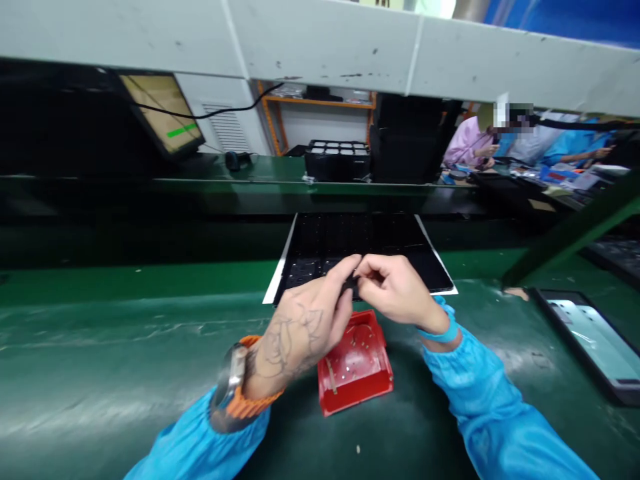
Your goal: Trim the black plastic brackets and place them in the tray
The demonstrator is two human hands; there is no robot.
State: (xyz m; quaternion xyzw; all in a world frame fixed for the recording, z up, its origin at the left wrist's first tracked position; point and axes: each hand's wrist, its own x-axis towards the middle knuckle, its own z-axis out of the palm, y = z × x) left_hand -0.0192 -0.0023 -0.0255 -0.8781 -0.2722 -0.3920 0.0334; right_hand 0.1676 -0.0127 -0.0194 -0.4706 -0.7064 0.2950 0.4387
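Note:
Over the near edge of a black tray (360,233), my two hands meet at the fingertips. My left hand (305,320), with an orange-strapped watch at the wrist, is closed around a small black part (349,285) that is mostly hidden by the fingers. Thumb and forefinger of my right hand (397,287) pinch together right beside it; what they grip is too small to make out. Just below the hands stands a red bin (356,400) with a few tiny pieces and a thin strip inside. White sheet edges (276,283) show under the tray.
A dark-framed tray (595,340) lies on the green bench at right, near a slanted green post (565,227). Across the back are a monitor (160,110), a scanner (237,161) and a black box (337,163). A grey shelf beam (320,43) runs overhead. Co-workers sit at far right.

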